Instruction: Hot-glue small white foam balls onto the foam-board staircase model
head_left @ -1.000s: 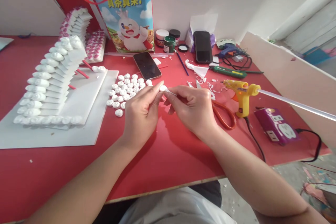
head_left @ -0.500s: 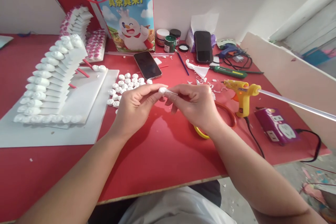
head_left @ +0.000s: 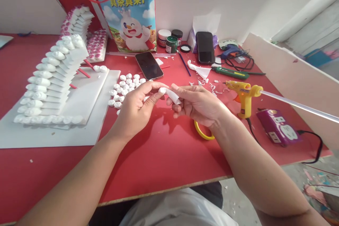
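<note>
Between my hands is a white paper strip (head_left: 172,96), rolled into a small bud at its left end, with a loose flat tail slanting down to the right. My left hand (head_left: 139,107) pinches the rolled end between thumb and fingers. My right hand (head_left: 200,104) has turned palm partly up, its fingers parted around the tail; whether they touch it is hard to tell. Many small white rolled rosettes (head_left: 122,92) lie on the red table just beyond my left hand. A stair-like white model (head_left: 57,77) edged with similar rosettes stands at the left.
A yellow glue gun (head_left: 245,97) with a long clear stick, a purple box (head_left: 278,127) and yellow-handled scissors (head_left: 202,132) lie at the right. Farther back are a phone (head_left: 149,65), paint jars (head_left: 171,44), a brush (head_left: 183,63), a green tool (head_left: 231,72) and a printed bag (head_left: 129,17).
My right hand has rolled over and its fingers have opened from their pinch, so more of the paper tail shows. My left hand keeps its hold in nearly the same place.
</note>
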Demonstrator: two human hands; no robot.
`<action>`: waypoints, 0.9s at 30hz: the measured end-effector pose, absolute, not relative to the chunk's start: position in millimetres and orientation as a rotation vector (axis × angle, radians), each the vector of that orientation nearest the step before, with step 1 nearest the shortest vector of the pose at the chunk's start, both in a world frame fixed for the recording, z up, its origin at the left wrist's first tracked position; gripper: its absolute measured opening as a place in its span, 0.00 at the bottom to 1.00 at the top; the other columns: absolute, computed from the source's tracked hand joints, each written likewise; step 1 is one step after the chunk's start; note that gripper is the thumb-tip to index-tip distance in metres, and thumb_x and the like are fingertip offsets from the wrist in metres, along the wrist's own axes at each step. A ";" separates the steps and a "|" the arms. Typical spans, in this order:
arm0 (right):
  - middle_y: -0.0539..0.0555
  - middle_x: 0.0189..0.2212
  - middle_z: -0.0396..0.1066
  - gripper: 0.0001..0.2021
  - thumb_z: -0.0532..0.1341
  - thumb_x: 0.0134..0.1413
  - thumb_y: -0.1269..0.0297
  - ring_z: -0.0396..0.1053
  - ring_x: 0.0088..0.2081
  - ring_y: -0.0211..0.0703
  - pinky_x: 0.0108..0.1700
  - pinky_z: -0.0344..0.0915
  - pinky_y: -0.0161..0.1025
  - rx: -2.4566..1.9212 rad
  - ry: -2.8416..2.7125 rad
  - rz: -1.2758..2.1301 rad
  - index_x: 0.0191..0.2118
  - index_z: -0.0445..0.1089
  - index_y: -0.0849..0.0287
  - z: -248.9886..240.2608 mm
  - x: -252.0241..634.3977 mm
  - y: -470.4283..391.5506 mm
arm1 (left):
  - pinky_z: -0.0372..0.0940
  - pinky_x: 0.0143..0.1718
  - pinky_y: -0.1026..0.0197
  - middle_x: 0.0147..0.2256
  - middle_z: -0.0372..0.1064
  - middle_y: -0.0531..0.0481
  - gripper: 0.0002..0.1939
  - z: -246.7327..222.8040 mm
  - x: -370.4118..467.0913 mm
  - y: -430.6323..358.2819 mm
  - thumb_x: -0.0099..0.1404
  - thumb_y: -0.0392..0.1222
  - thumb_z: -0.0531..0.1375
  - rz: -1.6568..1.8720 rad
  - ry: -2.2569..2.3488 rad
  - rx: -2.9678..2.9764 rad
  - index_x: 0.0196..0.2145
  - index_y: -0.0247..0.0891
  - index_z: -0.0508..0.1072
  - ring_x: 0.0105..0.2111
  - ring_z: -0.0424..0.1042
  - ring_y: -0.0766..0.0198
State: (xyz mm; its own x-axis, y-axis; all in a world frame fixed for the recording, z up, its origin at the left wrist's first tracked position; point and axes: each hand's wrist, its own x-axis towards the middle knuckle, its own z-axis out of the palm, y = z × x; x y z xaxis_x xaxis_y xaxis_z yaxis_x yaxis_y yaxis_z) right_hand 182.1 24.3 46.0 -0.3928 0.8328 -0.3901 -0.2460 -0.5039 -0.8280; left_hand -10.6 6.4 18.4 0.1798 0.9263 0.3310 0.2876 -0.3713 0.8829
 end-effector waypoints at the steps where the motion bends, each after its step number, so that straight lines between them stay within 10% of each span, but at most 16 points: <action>1: 0.53 0.26 0.77 0.14 0.73 0.59 0.58 0.66 0.22 0.33 0.26 0.76 0.34 -1.077 -0.923 1.954 0.30 0.80 0.65 46.4 182.5 24.3 | 0.72 0.48 0.59 0.42 0.83 0.49 0.12 18.7 -10.4 6.2 0.75 0.49 0.62 1.203 1.140 1.778 0.48 0.42 0.82 0.42 0.79 0.60; 8: 0.48 0.24 0.70 0.20 0.81 0.41 0.52 0.63 0.24 0.31 0.28 0.75 0.36 -1.052 -1.151 1.863 0.32 0.81 0.64 46.6 184.9 24.4 | 0.72 0.47 0.60 0.42 0.82 0.49 0.12 17.6 -10.0 7.1 0.74 0.50 0.64 1.210 1.154 1.717 0.47 0.42 0.82 0.42 0.79 0.60; 27: 0.49 0.21 0.61 0.16 0.55 0.66 0.69 0.55 0.24 0.37 0.29 0.51 0.38 -1.276 -2.083 0.138 0.25 0.66 0.58 26.3 165.7 2.4 | 0.74 0.48 0.57 0.41 0.84 0.49 0.10 2.9 10.1 -4.6 0.72 0.44 0.66 1.516 1.322 1.786 0.46 0.40 0.85 0.41 0.82 0.58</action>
State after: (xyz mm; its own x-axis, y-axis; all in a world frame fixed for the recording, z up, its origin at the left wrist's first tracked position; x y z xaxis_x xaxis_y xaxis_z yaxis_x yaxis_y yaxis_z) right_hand 165.7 2.4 26.3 -0.2869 0.8212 0.4933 0.7492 0.5132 -0.4187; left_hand 10.1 -4.6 2.9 -0.0621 0.8658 0.4965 0.3738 -0.4411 0.8159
